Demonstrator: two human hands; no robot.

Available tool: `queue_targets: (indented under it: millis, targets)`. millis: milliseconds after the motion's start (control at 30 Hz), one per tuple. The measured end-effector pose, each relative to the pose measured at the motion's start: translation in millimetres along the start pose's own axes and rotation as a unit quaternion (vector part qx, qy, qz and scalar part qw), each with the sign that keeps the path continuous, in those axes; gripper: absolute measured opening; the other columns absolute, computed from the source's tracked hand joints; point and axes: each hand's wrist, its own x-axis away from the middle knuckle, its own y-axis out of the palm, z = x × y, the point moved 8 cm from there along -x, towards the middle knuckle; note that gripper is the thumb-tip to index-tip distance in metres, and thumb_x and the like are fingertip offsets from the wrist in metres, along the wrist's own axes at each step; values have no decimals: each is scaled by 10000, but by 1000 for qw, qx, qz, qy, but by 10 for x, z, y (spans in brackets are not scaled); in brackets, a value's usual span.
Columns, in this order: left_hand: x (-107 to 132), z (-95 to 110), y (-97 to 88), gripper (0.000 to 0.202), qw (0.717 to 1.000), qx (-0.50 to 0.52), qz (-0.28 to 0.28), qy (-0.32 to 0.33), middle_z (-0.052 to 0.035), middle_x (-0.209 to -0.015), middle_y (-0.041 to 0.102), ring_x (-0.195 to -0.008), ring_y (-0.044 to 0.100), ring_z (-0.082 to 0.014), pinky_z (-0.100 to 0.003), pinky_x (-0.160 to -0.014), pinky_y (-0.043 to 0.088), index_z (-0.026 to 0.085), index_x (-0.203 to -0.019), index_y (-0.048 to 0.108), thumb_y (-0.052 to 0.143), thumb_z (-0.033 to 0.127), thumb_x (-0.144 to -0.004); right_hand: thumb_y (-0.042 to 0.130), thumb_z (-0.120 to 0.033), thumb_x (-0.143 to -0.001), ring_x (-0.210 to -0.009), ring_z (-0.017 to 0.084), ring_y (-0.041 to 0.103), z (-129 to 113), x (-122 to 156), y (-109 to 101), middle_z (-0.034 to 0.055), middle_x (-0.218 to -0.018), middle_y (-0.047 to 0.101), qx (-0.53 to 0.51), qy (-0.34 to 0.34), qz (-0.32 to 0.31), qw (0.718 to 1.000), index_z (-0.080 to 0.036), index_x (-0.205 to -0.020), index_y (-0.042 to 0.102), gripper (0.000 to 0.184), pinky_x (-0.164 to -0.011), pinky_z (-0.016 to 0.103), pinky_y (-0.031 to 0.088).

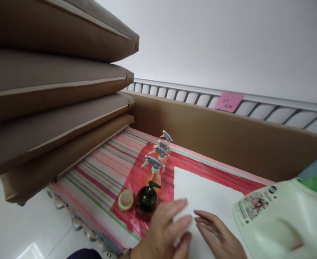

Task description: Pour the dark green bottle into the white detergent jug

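Lying flat beneath my two hands, the white sheet (pixel 198 187) runs its far edge down to the right in my view; its near end is cut off, so I cannot tell its long axis. My left hand (pixel 162 232) has its fingers spread and slightly bent, reaching right. My right hand (pixel 224 239) points left, its fingers close together and gently curved. Both look empty, with a gap between the fingertips; I cannot tell whether either touches the sheet.

Just beyond my left hand, the dark pump bottle (pixel 147 203) stands upright, spout to the right. Beside it sits a round cap (pixel 125 200), and a row of spray bottles (pixel 156 176) leads away toward a brown board (pixel 201 136). Right of my right hand I see a pale green jug (pixel 277 216).
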Motion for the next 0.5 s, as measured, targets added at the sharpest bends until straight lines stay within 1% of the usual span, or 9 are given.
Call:
queue_targets:
  millis: [33, 67, 133, 167, 233, 300, 367, 433, 500]
  targets:
    - [-43, -86, -157, 584, 998, -11, 42, -39, -156, -1349, 462, -1273, 412, -263, -440, -992, 403, 262, -1370, 259, 489, 140, -847, 653, -440, -677, -838, 247, 654, -160, -57, 211, 74, -931, 701, 13, -17, -28, 999, -236, -938, 656, 331, -778, 346, 520]
    - [-70, -186, -311, 574, 993, -18, 90, -80, -156, -1385, 409, -1301, 366, -274, -467, -1012, 381, 249, -1365, 267, 481, 129, -846, 643, -420, -678, -833, 242, 648, -325, -117, 377, 72, -929, 694, 20, -36, -33, 999, -230, -943, 649, 325, -778, 351, 514]
    - [-75, -404, -570, 528, 970, -13, 185, -157, -141, -1432, 331, -1314, 338, -277, -476, -1028, 366, 235, -1354, 297, 467, 151, -861, 630, -369, -683, -893, 241, 625, -620, -235, 658, 73, -1003, 668, 36, -63, -42, 997, -223, -1020, 618, 367, -780, 351, 502]
    - [-63, -511, -658, 509, 957, -1, 221, -190, -130, -1444, 313, -1305, 350, -272, -466, -1031, 368, 235, -1351, 307, 466, 176, -871, 635, -339, -680, -904, 237, 619, -739, -288, 774, 70, -1051, 651, 53, -67, -44, 995, -229, -1071, 595, 408, -781, 349, 495]
    - [-34, -704, -745, 497, 934, 30, 263, -240, -112, -1450, 310, -1282, 381, -255, -433, -1033, 374, 241, -1352, 315, 475, 230, -882, 676, -291, -641, -914, 239, 615, -948, -373, 979, 57, -1089, 632, 114, -75, -59, 989, -249, -1114, 573, 486, -799, 359, 481]
    - [-11, -844, -749, 495, 923, 52, 267, -274, -98, -1434, 343, -1269, 395, -245, -408, -1036, 374, 245, -1350, 330, 490, 269, -882, 707, -294, -613, -932, 268, 614, -1138, -420, 1167, 59, -1063, 642, 206, -102, -83, 970, -252, -1056, 604, 457, -799, 380, 471]
    - [8, -920, -727, 488, 920, 57, 257, -292, -87, -1418, 371, -1261, 401, -245, -399, -1034, 375, 249, -1341, 352, 500, 298, -879, 696, -305, -620, -857, 304, 638, -1243, -447, 1330, 86, -965, 677, 292, -109, -116, 943, -222, -929, 646, 324, -727, 406, 480]
    - [19, -940, -711, 476, 921, 53, 246, -297, -77, -1406, 391, -1237, 426, -245, -400, -1025, 383, 256, -1328, 377, 503, 325, -874, 672, -279, -622, -755, 331, 656, -1279, -473, 1425, 118, -840, 703, 331, -96, -133, 929, -188, -822, 667, 220, -644, 418, 484]
    - [19, -927, -701, 471, 925, 48, 234, -294, -69, -1388, 418, -1205, 457, -246, -406, -1020, 385, 259, -1313, 400, 508, 355, -866, 653, -239, -613, -709, 338, 664, -1283, -496, 1460, 130, -756, 713, 334, -82, -135, 929, -172, -755, 682, 160, -606, 411, 484]
